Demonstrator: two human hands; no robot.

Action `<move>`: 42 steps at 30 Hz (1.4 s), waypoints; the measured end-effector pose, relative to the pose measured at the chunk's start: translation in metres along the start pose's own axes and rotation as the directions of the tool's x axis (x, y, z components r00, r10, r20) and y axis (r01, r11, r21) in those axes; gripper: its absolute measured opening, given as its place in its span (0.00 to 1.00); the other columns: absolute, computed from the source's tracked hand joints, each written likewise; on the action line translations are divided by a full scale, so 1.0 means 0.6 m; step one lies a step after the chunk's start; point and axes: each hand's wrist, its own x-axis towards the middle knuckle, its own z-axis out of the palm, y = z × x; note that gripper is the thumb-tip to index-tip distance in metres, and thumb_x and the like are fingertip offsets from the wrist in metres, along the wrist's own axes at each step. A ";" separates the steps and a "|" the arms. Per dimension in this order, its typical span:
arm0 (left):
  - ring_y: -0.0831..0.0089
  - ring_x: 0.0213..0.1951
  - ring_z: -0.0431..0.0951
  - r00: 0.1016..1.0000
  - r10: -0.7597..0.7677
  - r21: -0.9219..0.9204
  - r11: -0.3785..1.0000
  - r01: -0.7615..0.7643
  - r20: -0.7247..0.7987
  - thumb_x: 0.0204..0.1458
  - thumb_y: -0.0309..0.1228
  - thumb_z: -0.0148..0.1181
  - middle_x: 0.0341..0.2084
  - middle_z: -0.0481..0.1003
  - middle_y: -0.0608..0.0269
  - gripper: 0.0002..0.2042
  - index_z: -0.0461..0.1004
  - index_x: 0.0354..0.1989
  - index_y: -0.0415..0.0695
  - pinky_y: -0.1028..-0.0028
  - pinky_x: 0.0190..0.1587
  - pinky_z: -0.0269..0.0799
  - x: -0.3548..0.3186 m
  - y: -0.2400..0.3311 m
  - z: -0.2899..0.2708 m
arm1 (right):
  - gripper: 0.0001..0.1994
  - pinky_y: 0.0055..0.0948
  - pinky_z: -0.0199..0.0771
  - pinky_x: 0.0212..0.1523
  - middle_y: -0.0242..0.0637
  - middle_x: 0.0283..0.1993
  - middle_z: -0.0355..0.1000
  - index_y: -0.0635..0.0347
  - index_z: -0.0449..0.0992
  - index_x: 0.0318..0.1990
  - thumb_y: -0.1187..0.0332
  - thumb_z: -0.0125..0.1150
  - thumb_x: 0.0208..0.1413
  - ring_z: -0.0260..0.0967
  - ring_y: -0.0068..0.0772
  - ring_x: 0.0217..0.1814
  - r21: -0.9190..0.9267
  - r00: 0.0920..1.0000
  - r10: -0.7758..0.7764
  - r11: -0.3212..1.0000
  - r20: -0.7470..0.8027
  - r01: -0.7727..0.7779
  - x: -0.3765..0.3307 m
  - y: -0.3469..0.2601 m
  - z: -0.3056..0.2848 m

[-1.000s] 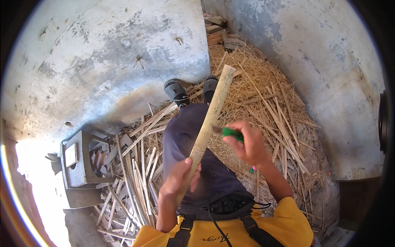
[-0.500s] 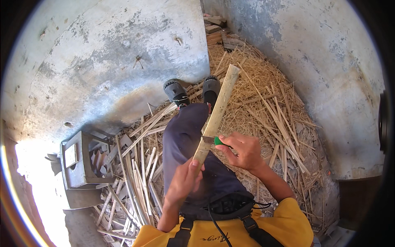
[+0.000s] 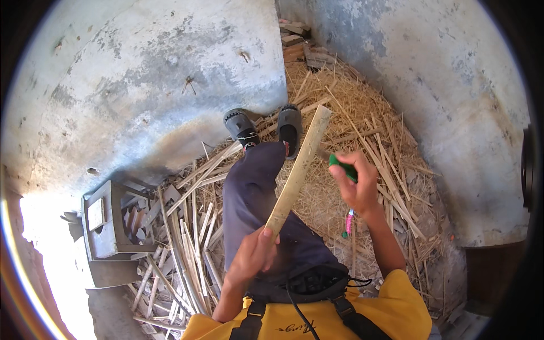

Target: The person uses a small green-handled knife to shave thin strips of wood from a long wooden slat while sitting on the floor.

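The wooden strip (image 3: 298, 170) is held aslant in front of the body, above the dark trousers (image 3: 249, 187) and the straw (image 3: 362, 107). Its long axis is run from the near left up to the far right, and its far end is left free, just to the right of the right shoe (image 3: 289, 122).

The near end is gripped by the left hand (image 3: 255, 252), which is closed around it. The right hand (image 3: 364, 184) is placed to the right of the strip and apart from it, so the strip is found to its left; the free upper half is nearer to this hand than to the left 1. By its curled fingers a knife (image 3: 344, 167) is held by the green handle. The blurred blade is pointed left, across the long axis, toward the strip's right edge; whether that edge is touched cannot be told.
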 end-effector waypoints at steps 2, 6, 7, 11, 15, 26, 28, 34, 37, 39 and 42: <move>0.78 0.17 0.65 1.000 -0.011 -0.025 1.000 0.011 0.014 0.80 0.50 0.35 0.19 0.65 0.69 0.27 0.71 0.44 0.38 0.75 0.21 0.64 0.004 0.003 -0.002 | 0.13 0.33 0.84 0.33 0.44 0.41 0.86 0.63 0.81 0.47 0.62 0.73 0.66 0.85 0.35 0.33 0.019 1.000 -0.031 0.999 0.001 0.031 -0.020 -0.002 0.014; 0.81 0.16 0.63 1.000 -0.021 -0.057 0.998 0.020 -0.016 0.80 0.47 0.38 0.17 0.65 0.72 0.23 0.72 0.44 0.39 0.75 0.21 0.59 0.002 0.021 -0.002 | 0.13 0.31 0.73 0.23 0.34 0.37 0.84 0.57 0.85 0.43 0.57 0.77 0.62 0.80 0.32 0.27 -0.072 0.976 -0.161 0.982 0.149 0.173 -0.034 -0.015 0.029; 0.81 0.16 0.63 0.999 -0.026 -0.057 0.998 0.024 -0.027 0.80 0.47 0.38 0.17 0.65 0.72 0.24 0.72 0.44 0.39 0.75 0.21 0.58 0.001 0.022 -0.003 | 0.13 0.31 0.73 0.23 0.34 0.36 0.83 0.56 0.86 0.44 0.58 0.77 0.61 0.79 0.32 0.26 -0.108 0.969 -0.164 0.977 0.186 0.186 -0.033 -0.022 0.027; 0.79 0.17 0.64 1.000 -0.014 0.034 0.999 0.014 0.006 0.80 0.51 0.36 0.18 0.64 0.69 0.27 0.72 0.42 0.38 0.76 0.21 0.64 -0.001 0.020 -0.007 | 0.12 0.32 0.72 0.23 0.33 0.34 0.82 0.55 0.87 0.45 0.59 0.77 0.61 0.77 0.32 0.24 -0.154 0.963 -0.155 0.969 0.220 0.191 -0.034 -0.025 0.026; 0.79 0.17 0.64 1.000 -0.012 0.047 0.999 0.011 0.024 0.80 0.50 0.37 0.19 0.64 0.69 0.27 0.72 0.41 0.38 0.76 0.20 0.63 -0.007 0.014 -0.002 | 0.13 0.34 0.77 0.27 0.42 0.34 0.83 0.61 0.84 0.46 0.65 0.78 0.59 0.81 0.41 0.28 -0.107 0.975 -0.159 0.978 0.157 0.177 -0.020 -0.024 0.022; 0.80 0.16 0.63 0.999 -0.015 0.017 1.000 0.014 0.049 0.80 0.49 0.36 0.19 0.64 0.69 0.27 0.71 0.41 0.38 0.76 0.20 0.63 -0.012 0.007 -0.005 | 0.12 0.32 0.78 0.29 0.44 0.35 0.83 0.62 0.84 0.45 0.65 0.77 0.61 0.83 0.38 0.30 -0.181 0.972 -0.160 0.965 0.172 0.191 -0.004 -0.008 0.004; 0.80 0.16 0.64 0.998 -0.021 0.019 1.000 0.020 0.053 0.80 0.47 0.37 0.18 0.64 0.70 0.25 0.71 0.41 0.38 0.75 0.20 0.61 -0.013 0.004 -0.005 | 0.11 0.32 0.77 0.27 0.40 0.34 0.83 0.60 0.85 0.45 0.63 0.77 0.61 0.82 0.36 0.28 -0.166 0.987 -0.137 0.975 0.085 0.150 -0.001 -0.001 0.010; 0.80 0.15 0.64 0.999 -0.028 0.026 0.999 0.027 0.039 0.80 0.44 0.38 0.16 0.66 0.69 0.22 0.72 0.41 0.39 0.74 0.20 0.61 -0.016 0.000 -0.006 | 0.11 0.32 0.75 0.25 0.37 0.33 0.82 0.57 0.86 0.44 0.62 0.77 0.62 0.79 0.33 0.25 -0.161 0.988 -0.151 0.975 0.034 0.154 0.008 0.010 0.007; 0.80 0.15 0.65 0.998 -0.047 0.074 0.996 0.045 0.028 0.80 0.43 0.39 0.17 0.66 0.69 0.22 0.72 0.40 0.38 0.74 0.20 0.61 -0.023 0.000 -0.009 | 0.10 0.32 0.75 0.25 0.36 0.33 0.82 0.58 0.85 0.44 0.62 0.75 0.63 0.79 0.31 0.25 -0.232 0.993 -0.110 0.968 -0.034 0.099 0.015 0.044 -0.005; 0.80 0.15 0.66 0.998 -0.057 0.120 0.991 0.054 0.025 0.80 0.42 0.40 0.17 0.67 0.69 0.22 0.73 0.39 0.38 0.74 0.21 0.62 -0.034 -0.001 -0.013 | 0.10 0.32 0.75 0.26 0.36 0.33 0.83 0.59 0.85 0.43 0.63 0.74 0.64 0.79 0.30 0.26 -0.283 0.992 -0.048 0.959 -0.113 0.014 0.032 0.071 -0.031; 0.81 0.16 0.66 0.993 -0.111 0.089 0.990 0.106 0.049 0.80 0.41 0.40 0.18 0.68 0.69 0.22 0.73 0.38 0.37 0.73 0.21 0.62 -0.047 0.003 -0.013 | 0.09 0.31 0.75 0.28 0.37 0.34 0.84 0.60 0.83 0.43 0.63 0.73 0.66 0.80 0.29 0.28 -0.299 0.968 0.181 0.927 -0.172 -0.227 0.050 0.081 -0.062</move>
